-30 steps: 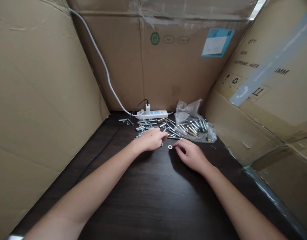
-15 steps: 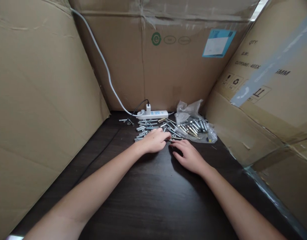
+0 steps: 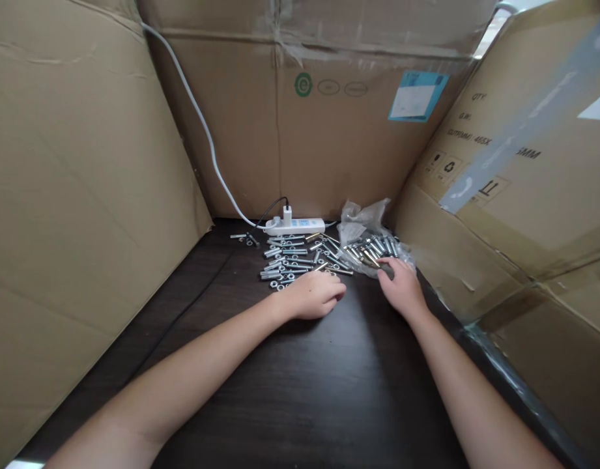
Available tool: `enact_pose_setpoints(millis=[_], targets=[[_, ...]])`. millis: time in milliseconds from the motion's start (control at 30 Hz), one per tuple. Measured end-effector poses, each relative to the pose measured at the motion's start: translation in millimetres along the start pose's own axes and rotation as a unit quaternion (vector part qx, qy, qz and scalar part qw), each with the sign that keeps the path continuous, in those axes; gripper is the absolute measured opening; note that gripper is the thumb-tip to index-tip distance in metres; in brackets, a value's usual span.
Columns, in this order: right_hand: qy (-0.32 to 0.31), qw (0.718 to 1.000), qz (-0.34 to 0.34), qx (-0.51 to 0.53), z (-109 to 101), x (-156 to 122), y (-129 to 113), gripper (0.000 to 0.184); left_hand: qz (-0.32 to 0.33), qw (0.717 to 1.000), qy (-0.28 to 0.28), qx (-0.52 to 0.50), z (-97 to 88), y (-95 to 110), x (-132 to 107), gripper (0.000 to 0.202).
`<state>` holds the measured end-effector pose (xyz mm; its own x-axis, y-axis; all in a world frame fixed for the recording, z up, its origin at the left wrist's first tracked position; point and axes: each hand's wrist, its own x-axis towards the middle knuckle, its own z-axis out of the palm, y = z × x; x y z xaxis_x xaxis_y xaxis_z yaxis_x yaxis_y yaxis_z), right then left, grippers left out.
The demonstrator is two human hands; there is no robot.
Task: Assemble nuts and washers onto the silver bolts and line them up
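Note:
My left hand rests on the dark table, fingers curled under, just in front of a loose pile of silver bolts and washers. Whether it holds anything is hidden. My right hand reaches to the near edge of a clear plastic bag of bolts, its fingertips touching the bag's front. The fingers are bent over the plastic, and I cannot see whether they grip it.
A white power strip with a plugged charger lies at the back, its white cable climbing the cardboard wall. Large cardboard boxes wall in the table on the left, back and right.
My right hand has moved right and forward from the small washer to the plastic bag. My left hand has slid slightly right and nearer. The view has shifted a little.

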<state>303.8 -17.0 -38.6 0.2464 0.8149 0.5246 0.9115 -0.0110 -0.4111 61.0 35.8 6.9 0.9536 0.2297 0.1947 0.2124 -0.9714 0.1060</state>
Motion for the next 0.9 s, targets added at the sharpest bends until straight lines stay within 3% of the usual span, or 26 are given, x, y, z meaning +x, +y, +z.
enact_pose_setpoints(millis=[133,267,433,600,900], targets=[[0.045,0.998,0.036,-0.017,2.1,1.8,13.6,0.026,-0.011,0.999,0.006,-0.038,-2.1,8.1,-10.5,0.012],[0.104,0.988,0.067,-0.090,2.9,11.1,16.0,0.027,-0.061,0.986,0.031,-0.152,-6.6,15.1,-35.3,0.017],[0.057,0.990,0.060,-0.116,12.8,22.6,20.7,0.032,-0.115,0.966,0.063,-0.222,-7.3,13.5,-66.4,0.018],[0.012,0.989,0.058,-0.133,20.1,23.3,26.2,0.038,-0.133,0.963,0.063,-0.225,-2.5,8.0,-69.2,0.018],[0.055,0.990,0.062,-0.116,20.3,27.4,31.4,0.031,-0.136,0.963,0.045,-0.228,-1.4,5.7,-68.9,0.019]])
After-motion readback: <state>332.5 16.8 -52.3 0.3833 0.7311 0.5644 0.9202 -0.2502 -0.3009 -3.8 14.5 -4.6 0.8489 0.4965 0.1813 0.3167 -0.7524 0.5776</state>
